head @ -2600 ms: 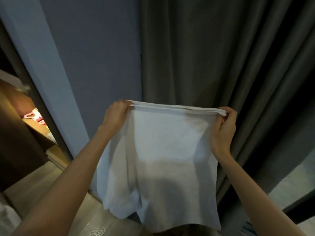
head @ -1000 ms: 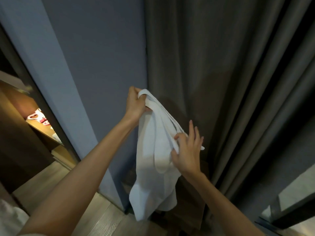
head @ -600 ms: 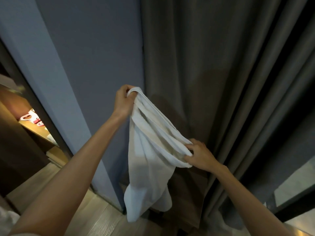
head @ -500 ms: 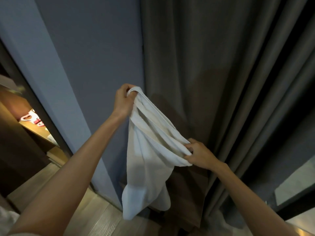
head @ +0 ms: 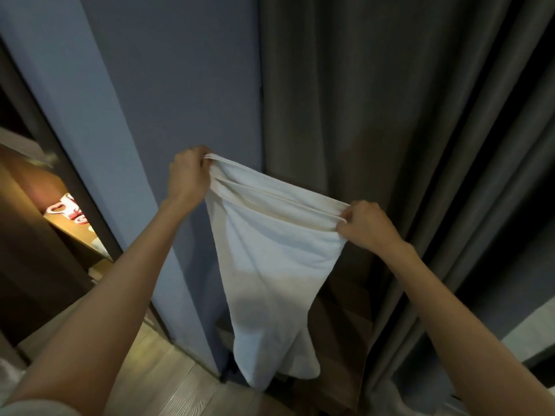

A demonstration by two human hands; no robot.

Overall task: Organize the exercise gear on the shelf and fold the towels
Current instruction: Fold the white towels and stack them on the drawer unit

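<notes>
Nearest to me, two bare forearms reach up and away from the bottom corners of the view, with the wood floor [head: 168, 382] below them. Further out, the left grip [head: 187, 175] has its fingers curled round the upper left corner of the white towel [head: 276, 265], clamping several layered edges together. The right grip [head: 365, 225] pinches the other end of the same top edge, lower down, so the edge slopes down to the right. The towel is in the air between the two grips, doubled over, and hangs free, narrowing toward its lower end above the floor. Behind it stand the blue-grey wall [head: 180, 85] on the left and the grey curtain [head: 390, 100] on the right. At far left, a lit wooden shelf [head: 84, 240] carries red and white items [head: 67, 210] that I cannot identify.
</notes>
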